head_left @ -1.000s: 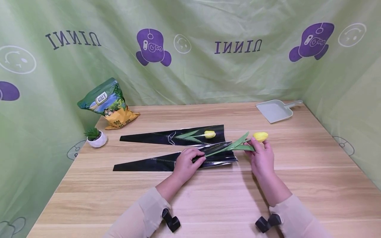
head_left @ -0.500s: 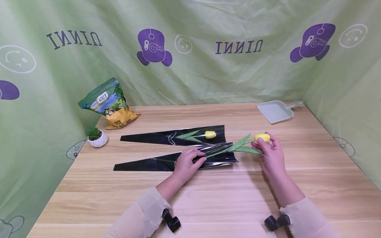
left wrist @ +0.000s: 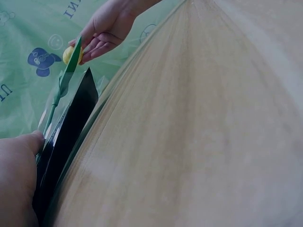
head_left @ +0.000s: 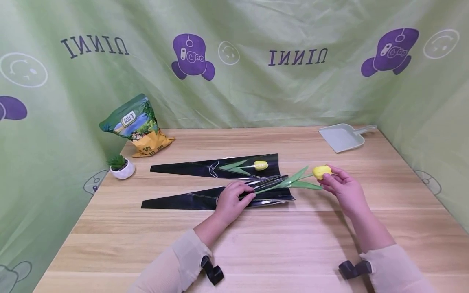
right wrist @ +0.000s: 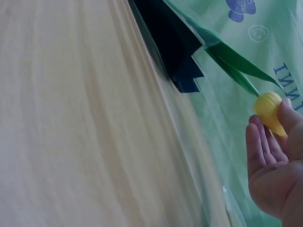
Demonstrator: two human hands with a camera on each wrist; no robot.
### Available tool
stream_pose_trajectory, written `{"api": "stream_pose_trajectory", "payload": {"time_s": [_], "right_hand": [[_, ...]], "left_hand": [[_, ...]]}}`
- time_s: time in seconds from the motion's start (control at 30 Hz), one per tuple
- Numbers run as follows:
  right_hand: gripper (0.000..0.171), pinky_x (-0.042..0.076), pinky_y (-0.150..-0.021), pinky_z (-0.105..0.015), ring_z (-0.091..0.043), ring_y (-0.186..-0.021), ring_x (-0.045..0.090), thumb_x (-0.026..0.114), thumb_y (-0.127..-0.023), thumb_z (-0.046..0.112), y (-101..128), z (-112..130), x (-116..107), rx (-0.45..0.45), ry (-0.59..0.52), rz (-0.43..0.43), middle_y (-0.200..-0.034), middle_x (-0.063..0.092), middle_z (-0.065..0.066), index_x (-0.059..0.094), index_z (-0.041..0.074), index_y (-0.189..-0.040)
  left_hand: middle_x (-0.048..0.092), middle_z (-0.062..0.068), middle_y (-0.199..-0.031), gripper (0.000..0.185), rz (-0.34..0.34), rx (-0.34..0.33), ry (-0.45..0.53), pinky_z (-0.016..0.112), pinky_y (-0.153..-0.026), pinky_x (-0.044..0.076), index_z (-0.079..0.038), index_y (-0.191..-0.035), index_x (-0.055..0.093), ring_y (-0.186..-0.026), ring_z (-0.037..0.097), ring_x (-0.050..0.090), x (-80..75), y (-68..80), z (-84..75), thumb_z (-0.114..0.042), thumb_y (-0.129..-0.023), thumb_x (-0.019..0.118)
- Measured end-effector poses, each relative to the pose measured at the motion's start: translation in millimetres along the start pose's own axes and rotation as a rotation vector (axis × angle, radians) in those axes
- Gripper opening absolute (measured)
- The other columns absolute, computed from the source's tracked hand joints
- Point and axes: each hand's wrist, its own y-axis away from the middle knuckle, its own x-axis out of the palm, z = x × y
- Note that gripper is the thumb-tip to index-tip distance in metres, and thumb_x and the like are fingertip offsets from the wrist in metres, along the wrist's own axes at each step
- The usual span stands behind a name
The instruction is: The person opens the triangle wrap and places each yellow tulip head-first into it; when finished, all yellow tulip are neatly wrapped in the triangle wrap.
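My right hand (head_left: 348,191) pinches the yellow bloom of an artificial tulip (head_left: 321,172) between thumb and fingers. The tulip's green leaves (right wrist: 229,59) spread above the wide end of a black flower sleeve (head_left: 176,202). Resting on that sleeve, my left hand (head_left: 233,202) grips the lower stem between thumb and forefinger. The stem's end is hidden by the hand, and I cannot tell whether its fingers hold the film too. Behind lies a second black sleeve (head_left: 176,168), with another yellow tulip (head_left: 261,165) inside it.
At the back left of the wooden table (head_left: 278,252) stand a green and yellow bag (head_left: 137,128) and a small succulent in a white pot (head_left: 122,169). A grey dustpan (head_left: 342,137) lies at the back right. Green cloth (head_left: 234,97) hangs around the table.
My right hand has shifted rightward from the stem and leaves just below the bloom to the bloom itself. The left hand and both sleeves have stayed in place.
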Motion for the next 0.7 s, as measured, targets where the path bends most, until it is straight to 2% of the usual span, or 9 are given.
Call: {"api": "stream_pose_trajectory", "payload": {"time_s": [0.17,0.23,0.33,0.4,0.5,0.7], "right_hand": [[0.018,0.058,-0.075,-0.016,-0.002,-0.081,0.07,0.065,-0.094,0.01,-1.5,0.9,-7.4,0.005,0.106,0.081,-0.091,0.072,0.016,0.065,0.025,-0.104],[0.018,0.057,-0.076,-0.016,0.0,-0.082,0.069,0.064,-0.095,0.011,-3.0,0.7,-9.4,0.008,0.208,0.114,-0.091,0.07,0.018,0.065,0.013,-0.113],[0.042,0.057,-0.079,-0.016,0.001,-0.085,0.068,0.064,-0.096,0.016,-5.8,-0.2,-11.1,0.032,0.346,0.162,-0.091,0.069,0.022,0.054,-0.008,-0.129],[0.056,0.057,-0.08,-0.017,0.001,-0.086,0.068,0.063,-0.096,0.018,-7.8,-1.0,-11.5,0.052,0.409,0.194,-0.092,0.068,0.023,0.043,-0.017,-0.135],[0.061,0.058,-0.08,-0.02,-0.001,-0.087,0.069,0.065,-0.095,0.019,-11.1,-3.4,-11.1,0.086,0.445,0.232,-0.094,0.07,0.018,0.04,-0.014,-0.139],[0.058,0.058,-0.079,-0.021,0.0,-0.089,0.068,0.07,-0.091,0.02,-16.5,-8.6,-5.8,0.106,0.532,0.304,-0.113,0.071,-0.016,0.047,-0.008,-0.137]], "left_hand": [[0.073,0.003,-0.1,0.015,0.002,-0.009,0.013,0.036,-0.094,0.052,-0.01,-0.098,0.076,-0.105,0.021,0.065,0.1,-0.1,-0.3,-0.02,-0.086,0.074],[0.073,0.003,-0.1,0.015,0.002,-0.009,0.017,0.036,-0.094,0.052,-0.01,-0.098,0.076,-0.104,0.022,0.065,0.3,0.1,-0.1,-0.019,-0.086,0.074],[0.073,0.003,-0.099,0.015,-0.007,-0.002,0.017,0.036,-0.093,0.052,-0.009,-0.098,0.076,-0.104,0.022,0.065,0.4,0.3,0.0,-0.018,-0.086,0.074],[0.073,0.003,-0.099,0.015,-0.012,0.006,0.019,0.036,-0.093,0.052,-0.009,-0.098,0.076,-0.104,0.022,0.065,0.4,0.2,0.5,-0.018,-0.085,0.074],[0.074,0.003,-0.098,0.015,-0.019,0.018,0.02,0.035,-0.093,0.052,-0.01,-0.098,0.076,-0.103,0.021,0.066,0.6,-0.1,1.2,-0.018,-0.085,0.074],[0.073,0.003,-0.099,0.017,-0.006,0.027,0.011,0.034,-0.092,0.052,-0.01,-0.099,0.076,-0.103,0.02,0.065,1.5,-0.1,1.6,-0.02,-0.087,0.074]]}}
